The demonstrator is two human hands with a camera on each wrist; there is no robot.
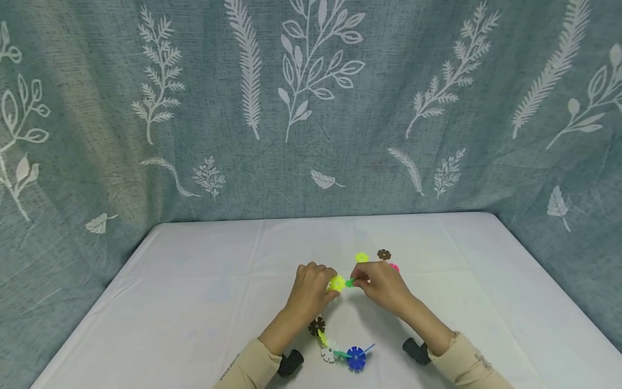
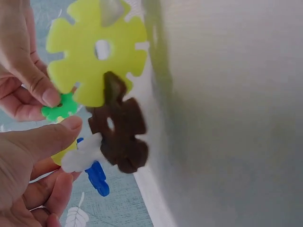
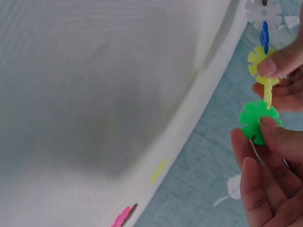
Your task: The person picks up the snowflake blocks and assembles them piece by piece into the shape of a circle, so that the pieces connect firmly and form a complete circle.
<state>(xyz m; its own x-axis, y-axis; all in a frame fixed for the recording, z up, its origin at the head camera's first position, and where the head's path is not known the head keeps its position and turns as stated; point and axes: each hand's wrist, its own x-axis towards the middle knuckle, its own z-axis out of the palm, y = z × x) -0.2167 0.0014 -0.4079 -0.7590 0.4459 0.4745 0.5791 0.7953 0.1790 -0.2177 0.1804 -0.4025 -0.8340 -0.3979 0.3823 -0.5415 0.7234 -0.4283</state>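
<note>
Near: a chain (image 1: 328, 355) of slotted discs — blue disc (image 1: 357, 359) nearest — curves left, then far. Centre: left hand (image 1: 311, 289) pinches the chain's yellow disc (image 1: 337, 283) between thumb and fingers; right hand (image 1: 384, 284) likewise pinches the adjoining green disc (image 3: 257, 119). Far: pink disc (image 1: 396, 267) (partly hidden, apparently on the table (image 1: 204, 302)), then loose yellow disc (image 1: 362, 257) and brown disc (image 1: 384, 254).

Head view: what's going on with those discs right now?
A person is handling a chain of notched discs. The left grip pinches a yellow disc; the right grip pinches a green disc at the chain's end. Whether it is fully slotted in, I cannot tell. A pink disc, brown disc and loose yellow disc lie farther back.
</note>
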